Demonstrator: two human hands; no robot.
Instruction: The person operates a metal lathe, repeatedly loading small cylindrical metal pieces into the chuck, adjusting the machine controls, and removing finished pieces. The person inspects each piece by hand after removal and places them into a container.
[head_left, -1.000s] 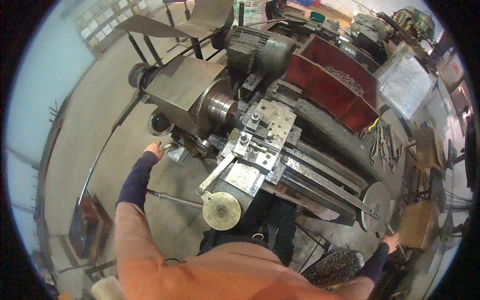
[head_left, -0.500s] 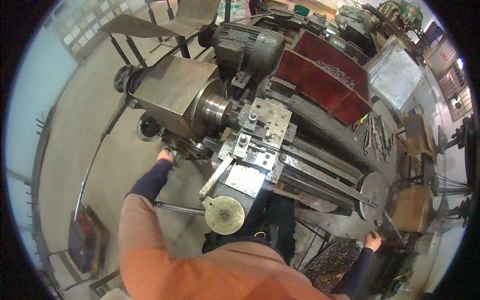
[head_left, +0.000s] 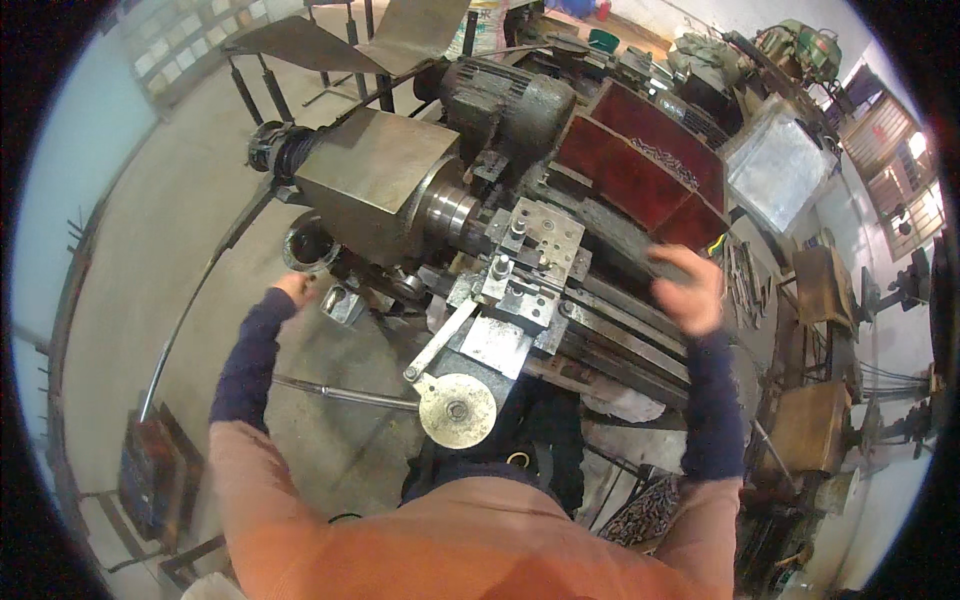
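A small metal lathe stands before me, with a boxy headstock (head_left: 375, 175), a bright round chuck (head_left: 452, 214) and a tool post slide (head_left: 540, 245). My left hand (head_left: 295, 288) is beyond the headstock's near left corner, just below a dark round cup (head_left: 310, 243). Its fingers look curled; what they hold, if anything, is too small to make out. Beside it is a small metal block (head_left: 342, 304). My right hand (head_left: 692, 292) is raised over the right part of the lathe bed (head_left: 630, 340), fingers and thumb apart, nothing between them. Nearest me sits a round handwheel (head_left: 457, 410) with a lever (head_left: 443, 340).
A red divided bin (head_left: 640, 165) with small metal parts stands behind the bed. Wrenches (head_left: 742, 275) lie right of it. A motor (head_left: 505, 95) sits behind the headstock. A long rod (head_left: 345, 395) sticks out leftward. Many small metal pieces (head_left: 640, 515) lie at lower right.
My right hand has risen from the lower right to above the lathe bed, its fingers opening. My left hand has shifted left, off the small metal block. The view has shifted slightly.
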